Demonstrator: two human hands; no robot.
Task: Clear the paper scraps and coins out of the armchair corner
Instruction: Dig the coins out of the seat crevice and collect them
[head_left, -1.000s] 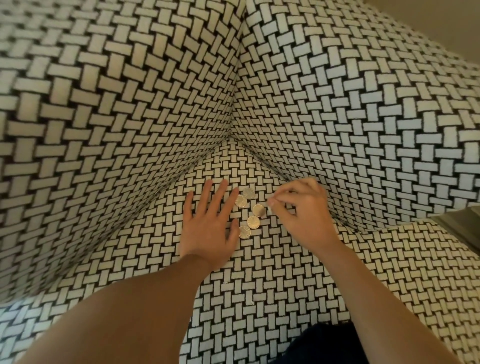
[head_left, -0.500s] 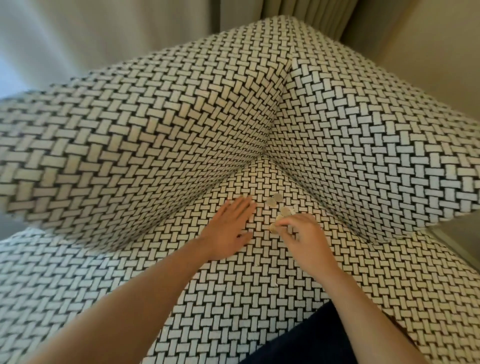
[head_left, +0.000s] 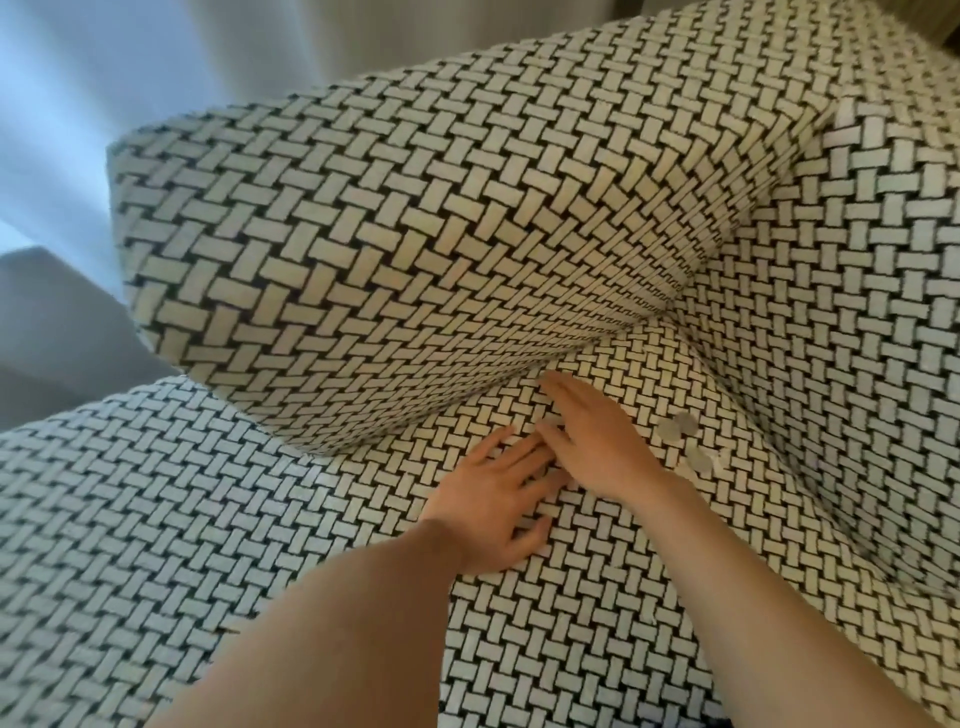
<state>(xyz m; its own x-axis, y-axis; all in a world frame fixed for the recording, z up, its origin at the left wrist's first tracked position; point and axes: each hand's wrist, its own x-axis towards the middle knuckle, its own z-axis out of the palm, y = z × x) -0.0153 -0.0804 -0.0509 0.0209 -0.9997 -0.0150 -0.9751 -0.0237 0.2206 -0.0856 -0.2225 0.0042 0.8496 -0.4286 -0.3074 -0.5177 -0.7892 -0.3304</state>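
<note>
Seat corner of the armchair (head_left: 670, 332), seen from above. Three coins (head_left: 678, 427) lie on the seat (head_left: 597, 597), just right of the right hand (head_left: 597, 447), strung in a short line along the right-hand wall; this hand is the nearer. Both hands lie flat, fingers straight, the right overlapping the fingertips of the left hand (head_left: 493, 504). Anything under the palms is hidden. Paper scraps cannot be told from the woven pattern.

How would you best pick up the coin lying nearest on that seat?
Probably pinch the coin by its rim from above, thumb and fingertip on opposite edges. It lies flat on the seat, so only its top face and thin rim are reachable.
</note>
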